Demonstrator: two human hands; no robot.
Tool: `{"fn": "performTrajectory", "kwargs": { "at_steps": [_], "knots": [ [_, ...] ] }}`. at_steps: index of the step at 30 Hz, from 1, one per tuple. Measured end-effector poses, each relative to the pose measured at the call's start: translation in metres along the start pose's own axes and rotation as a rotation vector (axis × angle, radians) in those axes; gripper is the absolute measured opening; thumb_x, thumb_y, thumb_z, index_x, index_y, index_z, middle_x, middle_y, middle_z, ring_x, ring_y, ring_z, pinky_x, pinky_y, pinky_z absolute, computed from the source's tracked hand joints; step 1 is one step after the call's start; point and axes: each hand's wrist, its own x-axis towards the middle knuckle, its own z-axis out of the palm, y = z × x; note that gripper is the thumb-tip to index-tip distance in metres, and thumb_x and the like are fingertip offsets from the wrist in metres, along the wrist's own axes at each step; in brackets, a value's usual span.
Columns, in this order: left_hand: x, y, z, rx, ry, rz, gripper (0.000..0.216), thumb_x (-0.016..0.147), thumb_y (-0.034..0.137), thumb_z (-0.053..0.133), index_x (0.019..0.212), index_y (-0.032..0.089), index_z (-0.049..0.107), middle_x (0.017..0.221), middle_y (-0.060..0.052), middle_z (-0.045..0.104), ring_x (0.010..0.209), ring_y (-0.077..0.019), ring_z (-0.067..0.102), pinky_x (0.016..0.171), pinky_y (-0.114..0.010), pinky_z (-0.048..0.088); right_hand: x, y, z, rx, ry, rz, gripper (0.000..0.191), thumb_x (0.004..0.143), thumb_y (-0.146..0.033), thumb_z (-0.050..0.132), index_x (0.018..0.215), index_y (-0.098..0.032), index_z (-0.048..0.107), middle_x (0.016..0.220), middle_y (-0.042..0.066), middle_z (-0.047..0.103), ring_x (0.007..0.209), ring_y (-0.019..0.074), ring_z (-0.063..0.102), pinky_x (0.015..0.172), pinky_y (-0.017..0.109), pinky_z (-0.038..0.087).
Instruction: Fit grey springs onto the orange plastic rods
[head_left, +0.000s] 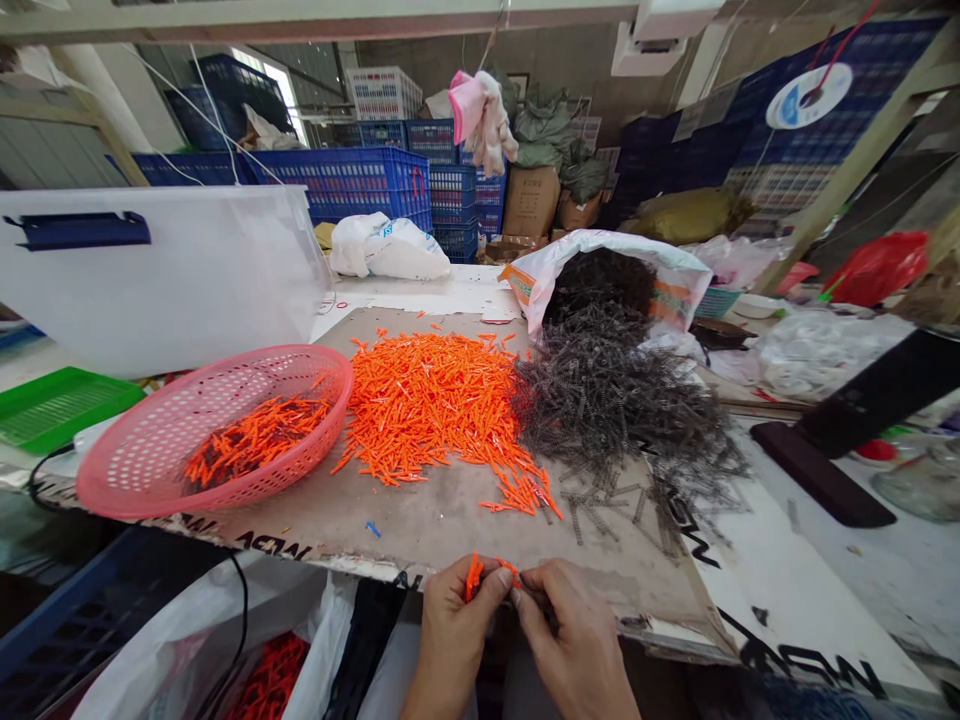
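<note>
Fingers [491, 590] around orange pieces [473, 577] — several, perhaps.

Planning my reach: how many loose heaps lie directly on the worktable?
2: the orange heap, right of the pink basket; the dark spring heap, farther right, spilling from the open bag. Any behind the bag would be hidden.

The small sticks [439, 400] are bright orange, the springs [600, 400] are dark grey, the basket [154, 440] is pink with rows of little holes, the tray [60, 410] is green, and the crates [360, 185] are blue.
</note>
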Motion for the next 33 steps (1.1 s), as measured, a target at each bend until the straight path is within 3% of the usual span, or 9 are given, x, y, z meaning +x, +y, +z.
{"fn": "performTrajectory", "kwargs": {
  "at_steps": [6,11,20,33],
  "knots": [
    [0.0,-0.003,-0.001,0.024,-0.017,0.028,0.025,0.075,0.037,0.068,0.064,0.015,0.07,0.059,0.0,0.057,0.058,-0.0138,0.045,0.056,-0.024,0.038,-0.003,0.001,0.002,-0.02,-0.011,-0.005,0.027,0.097,-0.034,0.045,0.077,-0.022,0.06,0.072,0.003,0.06,0.069,0.0188,0.058,0.064,0.028,0.042],
    [-0.002,-0.002,0.0,-0.048,-0.006,-0.019,0.026,0.076,0.038,0.068,0.065,0.014,0.067,0.053,0.005,0.045,0.05,-0.0089,0.033,0.048,-0.021,0.028,-0.003,0.002,0.003,0.041,-0.011,0.017,0.026,0.095,-0.035,0.048,0.076,-0.022,0.06,0.072,0.002,0.06,0.068,0.0183,0.058,0.063,0.027,0.041],
    [-0.003,-0.005,0.003,-0.16,-0.015,-0.069,0.031,0.074,0.042,0.071,0.065,0.013,0.066,0.048,0.006,0.041,0.046,-0.0064,0.028,0.046,-0.021,0.022,0.001,-0.004,-0.012,0.28,-0.192,0.158,0.019,0.094,-0.031,0.051,0.085,-0.023,0.065,0.08,0.001,0.066,0.073,0.0167,0.062,0.065,0.024,0.044],
    [-0.007,-0.004,0.002,-0.037,-0.003,-0.002,0.022,0.077,0.034,0.068,0.065,0.015,0.068,0.052,0.005,0.043,0.051,-0.0093,0.032,0.05,-0.022,0.027,0.001,-0.006,-0.005,0.304,-0.066,0.25,0.022,0.086,-0.037,0.06,0.074,-0.021,0.068,0.066,-0.002,0.06,0.057,0.0131,0.053,0.053,0.021,0.04]
  ]
}}
